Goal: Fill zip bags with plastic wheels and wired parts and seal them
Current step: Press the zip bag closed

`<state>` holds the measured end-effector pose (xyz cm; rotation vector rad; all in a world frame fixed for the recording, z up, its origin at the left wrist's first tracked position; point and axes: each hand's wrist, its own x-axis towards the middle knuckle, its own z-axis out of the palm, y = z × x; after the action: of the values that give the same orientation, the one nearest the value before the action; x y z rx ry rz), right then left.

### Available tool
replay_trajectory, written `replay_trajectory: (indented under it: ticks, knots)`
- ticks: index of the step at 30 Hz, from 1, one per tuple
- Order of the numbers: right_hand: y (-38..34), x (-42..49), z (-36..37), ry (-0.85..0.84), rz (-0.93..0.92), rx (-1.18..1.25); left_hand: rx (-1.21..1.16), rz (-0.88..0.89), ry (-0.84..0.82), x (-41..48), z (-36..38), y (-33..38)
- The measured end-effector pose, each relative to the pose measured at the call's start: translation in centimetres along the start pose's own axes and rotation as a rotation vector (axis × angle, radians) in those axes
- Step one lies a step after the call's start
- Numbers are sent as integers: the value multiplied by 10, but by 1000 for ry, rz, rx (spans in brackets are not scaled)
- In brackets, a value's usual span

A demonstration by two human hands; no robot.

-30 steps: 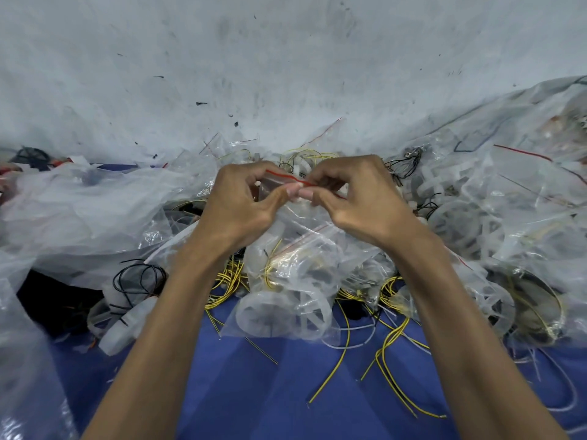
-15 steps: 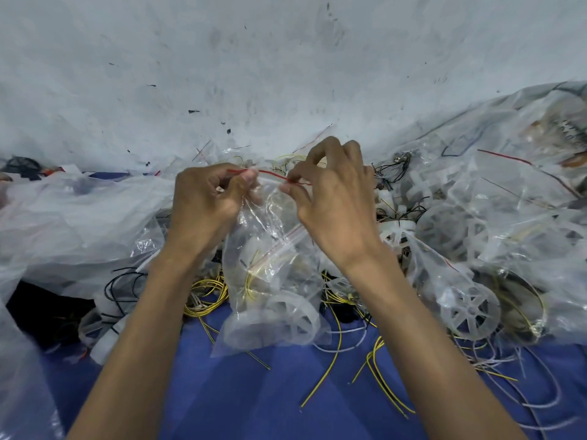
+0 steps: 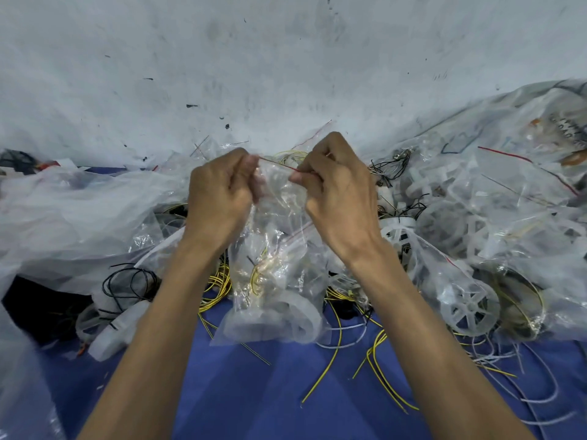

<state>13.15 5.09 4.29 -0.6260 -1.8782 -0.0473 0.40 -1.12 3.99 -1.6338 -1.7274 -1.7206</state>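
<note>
bag [image 3: 273, 281]: hangs under my grips, just over the bench [image 3: 286, 401]
left grip [image 3: 219, 192]: pinching zip's left end
right grip [image 3: 340, 198]: pinching its right end
zip [image 3: 275, 162]: runs side to side between them, both equally close

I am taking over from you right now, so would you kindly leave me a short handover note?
Left hand pinches the left end of the red zip on the bag; right hand pinches the right end.
The bag hangs between them over the blue table, with a wheel and yellow wire inside.
Done: bag filled.
Left: whether the zip is fully pressed shut cannot be told; run fingers along it, then put the bag down.
Other bags lie at right; loose wires lie on the table.
</note>
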Motion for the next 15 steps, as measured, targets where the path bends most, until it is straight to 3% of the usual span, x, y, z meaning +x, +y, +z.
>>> replay_trajectory:
  ticks: [5, 7, 10, 12, 15]
  knots:
    - [11, 2, 3, -151, 32, 107, -2, -21, 117, -1, 4, -2]
    - [11, 2, 1, -113, 93, 150, 9, -16, 159, -2, 5, -4]
    - [10, -1, 4, -45, 194, -4, -69, -117, 259, 3, 3, -7]
    - [2, -7, 9, -94, 275, -48, -230, -202, 322, 8, 0, -6]
    - [-17, -25, 21, -206, 245, 193, -343, -226, 365, 11, 0, 4]
